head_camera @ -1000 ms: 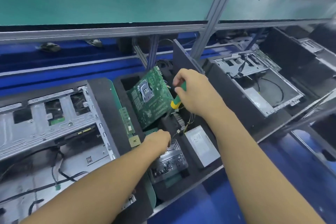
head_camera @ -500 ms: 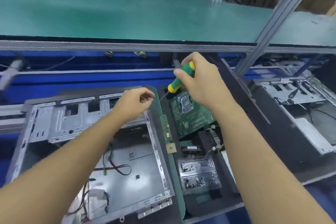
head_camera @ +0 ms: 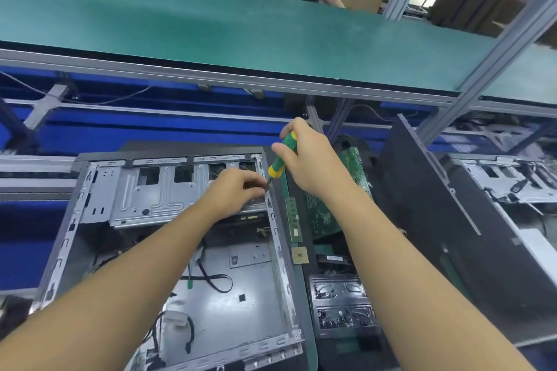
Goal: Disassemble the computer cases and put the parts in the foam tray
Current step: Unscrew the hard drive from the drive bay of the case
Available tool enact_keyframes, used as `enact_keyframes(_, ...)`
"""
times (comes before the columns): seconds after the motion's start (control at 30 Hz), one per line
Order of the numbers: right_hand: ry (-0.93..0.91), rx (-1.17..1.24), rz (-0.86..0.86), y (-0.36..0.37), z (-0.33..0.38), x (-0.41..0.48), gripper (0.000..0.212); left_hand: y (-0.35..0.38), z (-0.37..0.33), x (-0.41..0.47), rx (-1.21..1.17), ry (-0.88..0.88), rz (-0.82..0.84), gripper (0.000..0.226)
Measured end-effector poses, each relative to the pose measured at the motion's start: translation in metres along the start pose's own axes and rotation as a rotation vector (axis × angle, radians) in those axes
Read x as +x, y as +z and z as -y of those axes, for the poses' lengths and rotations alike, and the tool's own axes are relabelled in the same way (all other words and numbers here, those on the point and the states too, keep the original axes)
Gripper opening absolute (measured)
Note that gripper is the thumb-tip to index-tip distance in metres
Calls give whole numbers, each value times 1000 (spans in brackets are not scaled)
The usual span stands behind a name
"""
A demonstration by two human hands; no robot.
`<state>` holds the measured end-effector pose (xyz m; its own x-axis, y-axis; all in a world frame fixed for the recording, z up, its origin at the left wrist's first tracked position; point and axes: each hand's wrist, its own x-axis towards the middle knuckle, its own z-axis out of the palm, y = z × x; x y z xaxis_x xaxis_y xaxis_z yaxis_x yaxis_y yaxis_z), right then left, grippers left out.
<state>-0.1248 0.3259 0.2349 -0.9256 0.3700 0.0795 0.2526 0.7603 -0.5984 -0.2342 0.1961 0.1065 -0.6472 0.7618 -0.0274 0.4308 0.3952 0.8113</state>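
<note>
Computer case [head_camera: 247, 286] is lying open just left of the foam tray [head_camera: 376, 340]. I'm judging its drive cage [head_camera: 156, 196] is next: right hand [head_camera: 313, 163] gripping the screwdriver [head_camera: 278, 164], left hand [head_camera: 235, 193] curling by the tip, and I cannot tell whether it is holding anything. The tip needs seating squarely.

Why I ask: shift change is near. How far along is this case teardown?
Done: green motherboard, green memory stick and tan square chip sit in the black foam tray. In hand: the right hand grips a green-and-yellow screwdriver, tip at the silver drive cage, left hand beside it. Left: that cage and loose black cables sit in the grey metal case.
</note>
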Motion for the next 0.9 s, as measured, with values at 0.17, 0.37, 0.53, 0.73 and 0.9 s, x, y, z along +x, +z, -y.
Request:
enact_keyframes(0.17, 1, -24, 27, 5, -3, 6, 20, 1, 6, 4, -9, -9, -51, 17)
enact_keyframes(0.37, -35, -98, 73, 3, 4, 12, 23, -3, 12, 12, 35, -32, -39, 14)
enact_keyframes(0.53, -57, -135, 92, 3, 9, 15, 26, -2, 14, 14, 27, -21, -6, 13)
enact_keyframes(0.73, -69, -150, 94, 3, 8, 18, 26, 0, 15, 13, 11, -9, -39, 13)
enact_keyframes(0.9, -82, -258, 129, 1, 11, 18, 33, -1, 14, 11, -21, -10, -12, 16)
